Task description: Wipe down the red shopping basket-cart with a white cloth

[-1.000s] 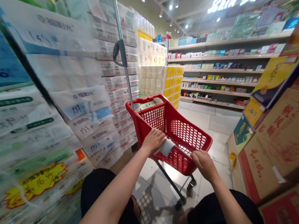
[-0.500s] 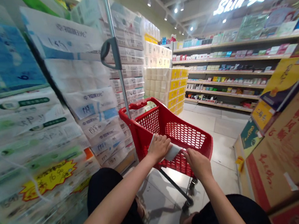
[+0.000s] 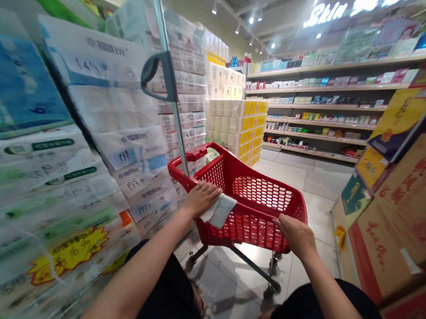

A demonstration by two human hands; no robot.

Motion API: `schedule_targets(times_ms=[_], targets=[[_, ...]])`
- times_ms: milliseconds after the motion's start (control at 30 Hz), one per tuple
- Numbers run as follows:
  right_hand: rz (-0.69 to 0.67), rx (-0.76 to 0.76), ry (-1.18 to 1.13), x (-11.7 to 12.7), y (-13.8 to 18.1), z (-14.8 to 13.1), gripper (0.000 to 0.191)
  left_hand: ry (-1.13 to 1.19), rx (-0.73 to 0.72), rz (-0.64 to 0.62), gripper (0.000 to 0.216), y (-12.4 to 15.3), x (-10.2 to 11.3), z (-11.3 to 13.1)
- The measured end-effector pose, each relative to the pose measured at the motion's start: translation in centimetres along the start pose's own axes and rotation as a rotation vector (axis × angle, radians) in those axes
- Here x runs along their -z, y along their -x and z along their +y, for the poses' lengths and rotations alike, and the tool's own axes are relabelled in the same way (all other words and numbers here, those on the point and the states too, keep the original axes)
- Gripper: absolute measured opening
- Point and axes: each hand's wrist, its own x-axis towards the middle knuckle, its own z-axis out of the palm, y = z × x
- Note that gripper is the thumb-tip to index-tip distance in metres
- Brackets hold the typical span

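A red plastic shopping cart (image 3: 263, 196) stands in the aisle in front of me, its basket looking empty. My left hand (image 3: 200, 198) presses a white cloth (image 3: 219, 210) onto the near left rim of the cart, fingers curled over it. My right hand (image 3: 296, 234) grips the near right rim, fingers wrapped round the edge. A grey metal pole with a dark loop handle (image 3: 161, 68) rises from the cart's left side.
Stacked packs of toilet paper (image 3: 96, 129) fill the left side, very close. Cardboard boxes with red print (image 3: 405, 204) line the right. Shelves of small products (image 3: 319, 115) stand at the far end, with yellow and white stacks (image 3: 236, 123) before them. Tiled floor (image 3: 311, 182) runs ahead.
My left hand slid the cloth left along the cart's near rim. The cart turned and drew a bit nearer. My right hand stayed on the rim.
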Motion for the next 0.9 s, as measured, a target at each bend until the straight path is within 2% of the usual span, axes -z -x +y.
schedule_targets(times_ms=[167,233,300,400,600,700,800,900], targets=[[0.008,-0.028,0.024,0.1,0.0,-0.6,0.042,0.007,0.117,0.065,0.03,0.7,0.9,-3.3],[0.018,-0.042,0.026,0.1,0.0,-0.8,0.042,0.027,0.168,0.1,0.03,0.6,0.9,-3.3],[0.029,-0.055,0.031,0.1,0.1,-1.0,0.043,0.042,0.236,0.127,0.029,0.3,0.8,-2.2],[0.04,-0.067,0.047,0.2,0.2,-1.5,0.044,0.077,0.292,0.138,0.028,-0.7,-0.1,1.3],[0.038,-0.063,0.057,0.5,0.3,-3.0,0.038,0.206,0.189,0.099,0.028,-3.0,-2.6,11.7],[0.008,-0.041,0.027,0.7,0.3,-3.4,0.031,0.246,0.125,0.085,0.034,-3.5,-2.8,14.1],[-0.008,-0.035,0.017,0.7,0.3,-3.4,0.029,0.256,0.002,0.061,0.042,-3.2,-2.4,13.0],[0.003,-0.03,0.037,0.8,0.3,-3.5,0.034,0.225,-0.081,0.043,0.042,-2.4,-2.3,10.0]])
